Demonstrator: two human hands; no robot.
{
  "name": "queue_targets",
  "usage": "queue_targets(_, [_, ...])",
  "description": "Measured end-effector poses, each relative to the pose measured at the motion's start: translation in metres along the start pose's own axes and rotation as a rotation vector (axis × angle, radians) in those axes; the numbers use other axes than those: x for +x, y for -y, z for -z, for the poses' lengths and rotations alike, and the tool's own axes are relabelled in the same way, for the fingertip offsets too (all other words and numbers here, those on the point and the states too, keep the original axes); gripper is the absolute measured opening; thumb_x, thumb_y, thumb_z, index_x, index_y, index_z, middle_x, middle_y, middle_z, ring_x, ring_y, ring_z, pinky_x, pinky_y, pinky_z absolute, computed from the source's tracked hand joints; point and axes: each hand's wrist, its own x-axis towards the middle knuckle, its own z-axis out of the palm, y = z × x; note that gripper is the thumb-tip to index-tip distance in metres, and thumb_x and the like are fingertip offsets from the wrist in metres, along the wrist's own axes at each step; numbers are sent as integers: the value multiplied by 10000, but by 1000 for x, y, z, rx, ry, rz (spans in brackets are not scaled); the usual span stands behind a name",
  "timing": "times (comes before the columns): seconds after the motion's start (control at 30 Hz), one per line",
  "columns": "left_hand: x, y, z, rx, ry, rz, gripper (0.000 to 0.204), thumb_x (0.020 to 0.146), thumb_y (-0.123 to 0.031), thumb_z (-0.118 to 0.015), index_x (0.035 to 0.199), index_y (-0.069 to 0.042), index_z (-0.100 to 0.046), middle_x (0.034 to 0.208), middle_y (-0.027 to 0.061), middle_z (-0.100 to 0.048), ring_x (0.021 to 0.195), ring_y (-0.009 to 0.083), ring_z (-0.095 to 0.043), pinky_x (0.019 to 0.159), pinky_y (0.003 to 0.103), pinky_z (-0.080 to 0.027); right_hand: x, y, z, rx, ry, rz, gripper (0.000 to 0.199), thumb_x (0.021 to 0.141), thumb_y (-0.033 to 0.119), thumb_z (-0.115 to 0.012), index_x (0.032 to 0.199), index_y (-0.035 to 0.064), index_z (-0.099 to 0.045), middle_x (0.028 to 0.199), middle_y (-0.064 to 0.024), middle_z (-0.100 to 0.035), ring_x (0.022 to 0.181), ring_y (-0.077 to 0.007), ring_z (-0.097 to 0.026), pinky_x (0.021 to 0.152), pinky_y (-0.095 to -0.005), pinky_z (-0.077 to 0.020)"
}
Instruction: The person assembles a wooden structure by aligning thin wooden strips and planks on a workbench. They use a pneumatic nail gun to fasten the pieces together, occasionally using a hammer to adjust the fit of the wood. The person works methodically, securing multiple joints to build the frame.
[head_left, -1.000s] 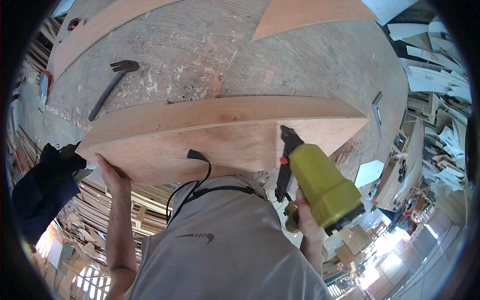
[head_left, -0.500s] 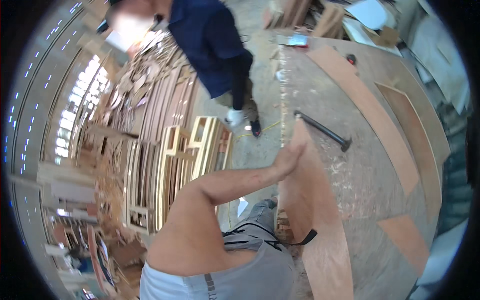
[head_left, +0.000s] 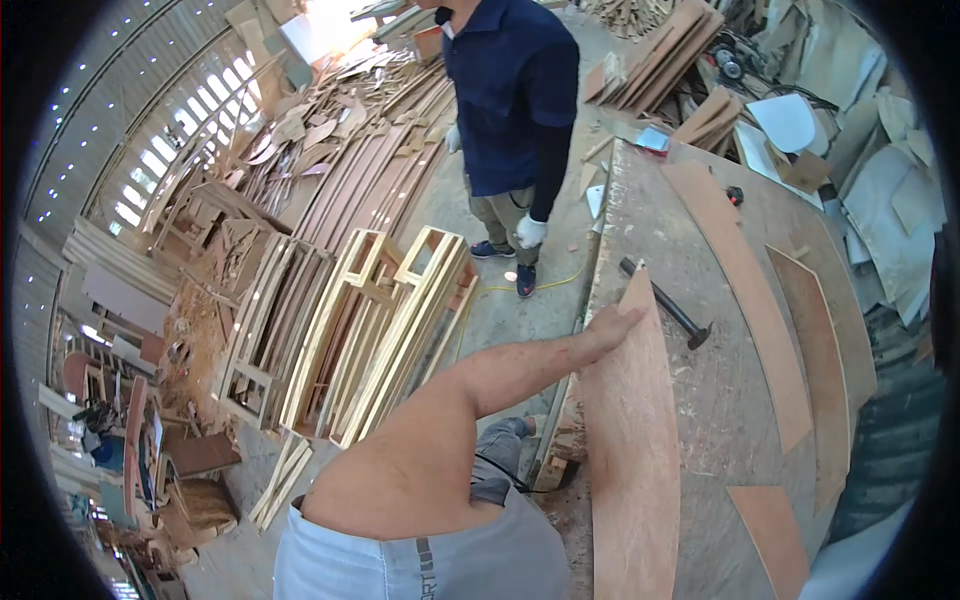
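My left arm reaches forward, and my left hand (head_left: 612, 328) is closed over the left edge of a long curved plywood panel (head_left: 632, 440), near its pointed far end. The panel lies lengthwise along the left side of a worn worktable (head_left: 722, 390), its near end running out of the picture. Just right of the hand, a dark-handled hammer (head_left: 678, 312) rests on the table, partly behind the panel's tip. My right hand is not in view.
Other curved plywood pieces (head_left: 745, 290) and a small offcut (head_left: 770, 535) lie on the table's right. A co-worker in a dark shirt and white gloves (head_left: 515, 110) stands beyond its far left corner. Pale wooden frames (head_left: 385, 330) stand on the floor at left.
The view has shifted, showing more of the co-worker, who now faces left and stands more upright. My left hand stays on the panel's edge; the panel now lies straighter along the table.
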Motion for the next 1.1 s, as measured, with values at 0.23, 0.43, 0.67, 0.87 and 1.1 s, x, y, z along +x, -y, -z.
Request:
queue_targets(0.23, [8, -25, -13, 58, 98, -4, 598, 931, -501, -541, 1185, 37, -599, 1075, 150, -651, 974, 228, -622, 848, 368, -491, -3, -22, 69, 288, -90, -29, 408, 918, 316, -639, 1213, 38, -592, 1127, -109, -643, 1031, -249, -609, 787, -355, -550])
queue_targets(0.43, [103, -3, 55, 288, 177, -4, 374, 974, -371, -518, 1132, -37, -577, 995, 87, -608, 833, 182, -583, 690, 349, -515, -62, -44, 109, 722, -154, -58, 540, 954, 440, -571, 1366, 110, -454, 1318, -78, -560, 1186, -261, -548, 928, -443, -505])
queue_targets(0.67, [-161, -44, -152, 651, 941, -721, 444, 925, -201, -638, 1294, -5, -486, 1191, 129, -576, 1105, 181, -545, 890, 329, -487, -141, -73, 73, 775, -467, -122, 482, 947, 439, -590, 1280, 104, -491, 1071, -44, -660, 811, -175, -659, 530, -254, -502])
queue_targets(0.87, [-304, 23, -244, 735, 1849, -988, 416, 914, -269, -610, 1242, -22, -545, 1093, 195, -651, 933, 331, -658, 777, 409, -537, -157, -71, 54, 884, -517, -159, 387, 959, 371, -593, 1198, 74, -528, 1019, -71, -674, 765, -183, -676, 537, -309, -546])
queue_targets(1.1, [-328, 32, -262, 1164, 1920, -992, 339, 947, -311, -521, 1193, -87, -583, 1082, 136, -672, 903, 345, -662, 775, 457, -526, -155, -72, 48, 783, -566, -209, 446, 976, 401, -549, 1213, 24, -532, 1050, -95, -668, 877, -212, -684, 680, -353, -588])
